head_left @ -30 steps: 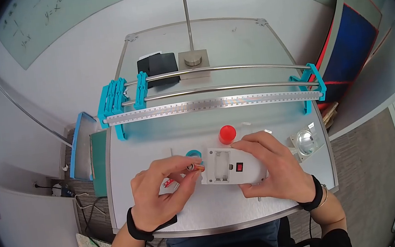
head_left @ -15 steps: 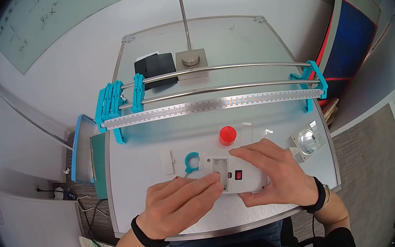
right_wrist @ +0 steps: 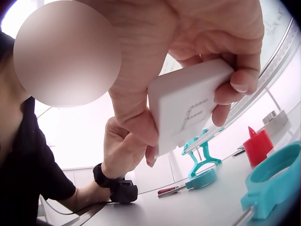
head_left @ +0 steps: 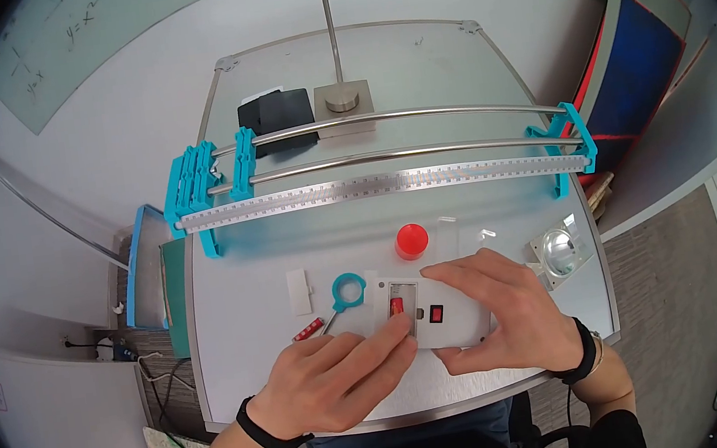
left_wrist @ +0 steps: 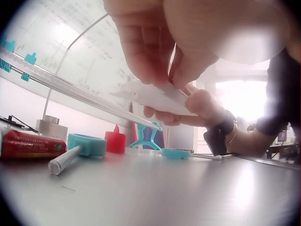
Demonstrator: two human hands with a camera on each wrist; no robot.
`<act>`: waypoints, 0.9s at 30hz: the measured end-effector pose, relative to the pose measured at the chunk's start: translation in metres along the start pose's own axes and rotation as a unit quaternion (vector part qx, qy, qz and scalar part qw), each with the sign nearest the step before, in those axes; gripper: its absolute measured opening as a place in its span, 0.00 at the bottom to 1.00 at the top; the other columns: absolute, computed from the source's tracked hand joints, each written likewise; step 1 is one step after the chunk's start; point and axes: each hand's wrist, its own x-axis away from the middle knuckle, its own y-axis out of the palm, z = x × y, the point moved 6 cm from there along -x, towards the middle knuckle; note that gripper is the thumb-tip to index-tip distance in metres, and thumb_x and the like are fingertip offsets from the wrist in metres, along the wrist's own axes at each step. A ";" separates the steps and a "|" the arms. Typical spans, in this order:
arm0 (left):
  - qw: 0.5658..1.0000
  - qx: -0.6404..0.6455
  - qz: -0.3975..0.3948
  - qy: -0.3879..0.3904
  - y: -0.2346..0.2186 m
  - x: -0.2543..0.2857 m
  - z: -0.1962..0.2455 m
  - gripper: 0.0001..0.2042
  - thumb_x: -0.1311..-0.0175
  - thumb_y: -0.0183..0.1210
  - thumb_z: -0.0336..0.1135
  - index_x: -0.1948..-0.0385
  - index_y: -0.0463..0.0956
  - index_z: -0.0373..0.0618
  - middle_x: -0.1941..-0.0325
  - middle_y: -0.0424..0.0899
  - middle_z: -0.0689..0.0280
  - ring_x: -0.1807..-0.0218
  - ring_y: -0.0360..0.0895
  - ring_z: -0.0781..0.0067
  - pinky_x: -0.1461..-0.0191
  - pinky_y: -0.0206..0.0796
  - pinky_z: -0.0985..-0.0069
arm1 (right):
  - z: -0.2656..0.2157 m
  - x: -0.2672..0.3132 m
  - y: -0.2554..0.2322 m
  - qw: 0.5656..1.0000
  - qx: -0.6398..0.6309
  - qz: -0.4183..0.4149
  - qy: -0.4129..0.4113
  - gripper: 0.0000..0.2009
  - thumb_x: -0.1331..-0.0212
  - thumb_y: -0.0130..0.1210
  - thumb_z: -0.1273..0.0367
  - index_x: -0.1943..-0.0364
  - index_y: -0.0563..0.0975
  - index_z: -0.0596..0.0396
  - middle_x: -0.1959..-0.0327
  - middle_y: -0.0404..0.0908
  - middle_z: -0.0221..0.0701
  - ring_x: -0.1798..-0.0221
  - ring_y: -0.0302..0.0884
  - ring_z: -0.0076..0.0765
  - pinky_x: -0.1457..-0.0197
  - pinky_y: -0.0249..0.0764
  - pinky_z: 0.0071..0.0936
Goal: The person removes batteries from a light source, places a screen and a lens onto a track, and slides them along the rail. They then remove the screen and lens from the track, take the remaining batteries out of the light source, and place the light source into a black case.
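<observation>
My right hand (head_left: 513, 317) grips a white plastic box (head_left: 465, 323) by its edges, with the thumb on the near side and the fingers on the far side. A small red switch (head_left: 436, 314) faces up beside the box's battery compartment. One red battery (head_left: 397, 305) lies in that compartment, partly covered by the extended fingers of my left hand (head_left: 333, 384), which press at its near end. The right wrist view shows the underside of the box (right_wrist: 188, 94) held in my right hand (right_wrist: 188, 33). Fingertips of my left hand (left_wrist: 150, 42) touch the box (left_wrist: 155, 96) in the left wrist view.
Left of the box lie a red battery (head_left: 308, 329), a teal ring holder (head_left: 337, 293) and a white cover piece (head_left: 299, 292). A red cylinder (head_left: 412, 242) stands beyond it, a lens (head_left: 561, 251) sits at right, and a rail frame with a ruler (head_left: 389, 183) spans behind.
The battery earlier pinched in my left hand is now in the compartment. My left hand moved right onto the box, its fingers straightening. My right hand keeps its grip.
</observation>
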 end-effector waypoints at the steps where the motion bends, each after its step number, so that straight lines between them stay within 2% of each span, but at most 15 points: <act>1: 1.000 0.005 0.003 -0.003 0.000 0.001 -0.001 0.17 0.49 0.64 0.27 0.55 0.85 0.41 0.43 0.84 0.61 0.73 0.75 0.81 0.76 0.68 0.83 | 0.000 0.000 0.000 1.000 0.000 -0.004 0.001 0.36 0.64 0.74 0.65 0.43 0.77 0.60 0.53 0.84 0.42 0.58 0.80 0.47 0.56 0.82 0.38; 6: 0.999 0.033 0.008 -0.027 0.001 0.003 -0.004 0.18 0.50 0.65 0.26 0.54 0.84 0.41 0.42 0.84 0.62 0.74 0.75 0.80 0.76 0.68 0.82 | 0.000 0.000 0.000 1.000 -0.014 -0.012 0.003 0.35 0.64 0.74 0.65 0.43 0.78 0.60 0.54 0.84 0.43 0.57 0.82 0.49 0.54 0.82 0.38; 8: 0.996 0.072 0.012 -0.051 0.002 0.005 -0.007 0.17 0.49 0.66 0.25 0.54 0.85 0.42 0.44 0.84 0.62 0.74 0.76 0.80 0.75 0.70 0.81 | -0.001 0.001 0.001 1.000 -0.016 0.007 -0.011 0.36 0.70 0.75 0.68 0.45 0.79 0.59 0.55 0.85 0.43 0.62 0.82 0.45 0.60 0.81 0.36; 12: 0.989 0.123 0.036 -0.073 0.002 0.004 -0.010 0.15 0.46 0.68 0.25 0.55 0.85 0.45 0.45 0.84 0.62 0.74 0.77 0.78 0.75 0.71 0.81 | -0.004 0.001 -0.003 0.999 -0.036 -0.001 0.001 0.36 0.69 0.75 0.69 0.45 0.80 0.59 0.57 0.85 0.43 0.63 0.83 0.45 0.60 0.81 0.35; 14: 0.965 0.204 0.022 -0.164 -0.001 0.000 -0.017 0.13 0.45 0.72 0.27 0.56 0.86 0.47 0.45 0.83 0.62 0.72 0.79 0.78 0.74 0.71 0.81 | -0.004 0.002 -0.002 0.998 -0.056 -0.023 0.017 0.35 0.65 0.74 0.66 0.44 0.78 0.59 0.55 0.84 0.44 0.56 0.83 0.52 0.52 0.82 0.40; 15: 0.965 0.204 0.022 -0.165 -0.003 -0.003 -0.016 0.13 0.45 0.72 0.27 0.56 0.86 0.47 0.45 0.83 0.62 0.72 0.79 0.78 0.74 0.71 0.81 | -0.004 0.002 -0.002 0.998 -0.056 -0.024 0.017 0.35 0.65 0.74 0.66 0.44 0.78 0.59 0.55 0.84 0.44 0.56 0.83 0.52 0.52 0.82 0.40; 17: 0.946 0.222 0.041 -0.235 -0.006 -0.004 -0.022 0.20 0.53 0.77 0.28 0.54 0.86 0.47 0.41 0.81 0.61 0.71 0.77 0.80 0.73 0.71 0.82 | -0.005 0.002 -0.001 0.997 -0.064 -0.030 0.022 0.35 0.65 0.74 0.66 0.44 0.79 0.58 0.56 0.84 0.44 0.56 0.84 0.53 0.53 0.82 0.39; 18: 0.945 0.222 0.040 -0.235 -0.005 -0.005 -0.022 0.20 0.53 0.77 0.28 0.54 0.86 0.47 0.41 0.81 0.61 0.71 0.77 0.80 0.73 0.71 0.82 | -0.005 0.003 -0.001 0.997 -0.064 -0.030 0.022 0.35 0.65 0.74 0.66 0.44 0.79 0.58 0.56 0.84 0.44 0.56 0.84 0.53 0.53 0.82 0.39; 20: 0.916 0.262 0.031 -0.304 -0.001 -0.001 -0.028 0.29 0.52 0.77 0.28 0.44 0.81 0.48 0.42 0.82 0.60 0.69 0.77 0.80 0.72 0.70 0.82 | -0.006 0.004 0.001 0.997 -0.073 -0.037 0.019 0.35 0.65 0.74 0.66 0.43 0.79 0.57 0.55 0.84 0.44 0.56 0.84 0.53 0.53 0.83 0.39; 21: 0.915 0.261 0.031 -0.305 -0.002 -0.001 -0.028 0.29 0.52 0.77 0.28 0.44 0.81 0.48 0.42 0.82 0.60 0.69 0.77 0.80 0.72 0.70 0.82 | -0.006 0.004 0.001 0.996 -0.074 -0.038 0.019 0.35 0.65 0.74 0.66 0.43 0.79 0.57 0.55 0.84 0.44 0.56 0.84 0.53 0.53 0.83 0.39; 23: 0.886 0.304 -0.035 -0.349 0.006 0.003 -0.030 0.33 0.49 0.76 0.29 0.37 0.75 0.48 0.44 0.83 0.61 0.71 0.76 0.81 0.71 0.69 0.81 | -0.006 0.004 0.002 0.996 -0.073 -0.041 0.013 0.36 0.65 0.74 0.66 0.43 0.79 0.57 0.54 0.84 0.44 0.56 0.85 0.52 0.54 0.83 0.38; 27: 0.867 0.318 -0.036 -0.380 0.008 0.008 -0.033 0.32 0.49 0.75 0.29 0.38 0.75 0.48 0.47 0.85 0.63 0.73 0.75 0.82 0.70 0.70 0.82 | -0.007 0.004 0.008 0.996 -0.080 -0.048 0.012 0.36 0.65 0.74 0.66 0.43 0.79 0.57 0.54 0.84 0.44 0.56 0.85 0.52 0.54 0.83 0.38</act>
